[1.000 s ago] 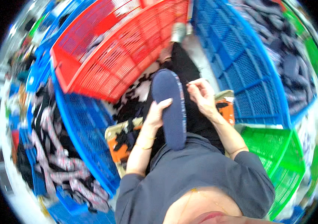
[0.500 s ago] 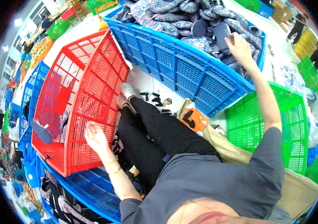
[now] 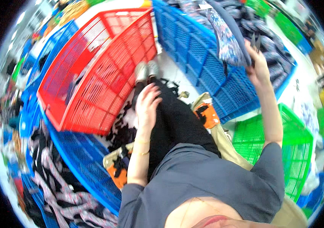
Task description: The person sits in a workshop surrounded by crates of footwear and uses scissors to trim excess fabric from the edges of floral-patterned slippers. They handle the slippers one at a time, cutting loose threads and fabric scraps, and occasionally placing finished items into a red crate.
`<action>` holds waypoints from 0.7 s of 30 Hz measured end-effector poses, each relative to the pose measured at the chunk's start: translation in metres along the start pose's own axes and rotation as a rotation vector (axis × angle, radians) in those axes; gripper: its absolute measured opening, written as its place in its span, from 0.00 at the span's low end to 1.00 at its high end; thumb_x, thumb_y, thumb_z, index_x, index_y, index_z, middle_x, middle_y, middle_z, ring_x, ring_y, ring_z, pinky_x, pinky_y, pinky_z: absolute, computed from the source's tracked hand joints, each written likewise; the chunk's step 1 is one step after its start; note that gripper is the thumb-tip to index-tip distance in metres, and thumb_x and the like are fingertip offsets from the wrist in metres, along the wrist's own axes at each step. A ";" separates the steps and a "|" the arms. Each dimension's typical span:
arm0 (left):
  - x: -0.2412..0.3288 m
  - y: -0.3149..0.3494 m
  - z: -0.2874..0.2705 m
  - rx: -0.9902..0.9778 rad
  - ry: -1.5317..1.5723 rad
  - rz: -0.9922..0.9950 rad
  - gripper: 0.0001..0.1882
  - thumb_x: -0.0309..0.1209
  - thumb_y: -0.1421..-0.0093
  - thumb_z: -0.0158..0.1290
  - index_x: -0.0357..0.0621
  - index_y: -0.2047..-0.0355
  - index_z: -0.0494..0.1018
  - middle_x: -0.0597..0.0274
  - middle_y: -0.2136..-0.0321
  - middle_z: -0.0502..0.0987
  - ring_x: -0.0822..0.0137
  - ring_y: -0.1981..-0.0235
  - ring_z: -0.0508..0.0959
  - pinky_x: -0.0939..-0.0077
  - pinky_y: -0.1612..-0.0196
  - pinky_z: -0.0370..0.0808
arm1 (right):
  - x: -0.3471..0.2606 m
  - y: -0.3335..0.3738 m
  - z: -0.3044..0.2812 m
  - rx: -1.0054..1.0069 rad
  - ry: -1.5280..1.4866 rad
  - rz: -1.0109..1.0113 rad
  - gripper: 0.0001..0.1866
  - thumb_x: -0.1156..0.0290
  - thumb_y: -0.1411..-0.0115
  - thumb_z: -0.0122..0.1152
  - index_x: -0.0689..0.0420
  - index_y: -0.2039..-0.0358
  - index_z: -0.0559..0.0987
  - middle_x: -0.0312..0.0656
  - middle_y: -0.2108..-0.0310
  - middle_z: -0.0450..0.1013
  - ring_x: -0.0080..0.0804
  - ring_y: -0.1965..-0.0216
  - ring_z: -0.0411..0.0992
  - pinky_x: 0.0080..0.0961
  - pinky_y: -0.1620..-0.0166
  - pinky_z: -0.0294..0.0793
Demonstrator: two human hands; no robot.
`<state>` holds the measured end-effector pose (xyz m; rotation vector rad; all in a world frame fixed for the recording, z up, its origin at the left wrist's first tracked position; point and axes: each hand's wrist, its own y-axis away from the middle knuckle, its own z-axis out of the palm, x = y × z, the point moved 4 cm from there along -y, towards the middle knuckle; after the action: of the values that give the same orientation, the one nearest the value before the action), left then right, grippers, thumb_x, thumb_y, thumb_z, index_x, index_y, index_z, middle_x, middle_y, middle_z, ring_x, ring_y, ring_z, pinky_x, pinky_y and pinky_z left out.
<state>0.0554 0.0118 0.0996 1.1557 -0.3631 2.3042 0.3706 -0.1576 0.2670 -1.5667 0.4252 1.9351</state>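
Note:
In my right hand (image 3: 259, 68) is a slipper (image 3: 225, 40) with floral fabric and a dark sole, raised over the near edge of a blue crate (image 3: 203, 72). A pair of small metal snips (image 3: 256, 41) also juts out from that hand's fingers. More floral and dark slippers (image 3: 260, 30) are heaped in the blue crate. My left hand (image 3: 148, 100) hovers above my legs, fingers apart and nothing in it, somewhat blurred. To its left stands a red crate (image 3: 105, 87), where a dark piece (image 3: 74, 88) shows through the side.
A green crate (image 3: 297, 152) stands at my right. On my left, a blue crate (image 3: 82, 159) sits beside floral and black strips (image 3: 51, 167). Black scraps (image 3: 122, 129) litter the floor by my legs. Orange-and-beige cloth (image 3: 207, 116) lies by my right leg.
My right hand has lifted a slipper from the heap. My left hand has moved from beside the red crate to above my legs. The slipper seen in mid-air over the red crate is gone from there.

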 end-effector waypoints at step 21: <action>0.041 0.026 -0.017 -0.422 -0.849 0.212 0.15 0.29 0.41 0.57 0.35 0.57 0.71 0.60 0.67 0.74 0.71 0.65 0.72 0.74 0.59 0.71 | 0.241 0.126 0.130 -0.402 -0.079 0.707 0.18 0.70 0.39 0.58 0.56 0.49 0.71 0.38 0.69 0.73 0.12 0.87 0.58 0.10 0.86 0.50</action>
<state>0.0091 0.0118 0.1218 1.8616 -1.2551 1.6387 0.1629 -0.1153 0.0522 -1.7197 0.6500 2.7477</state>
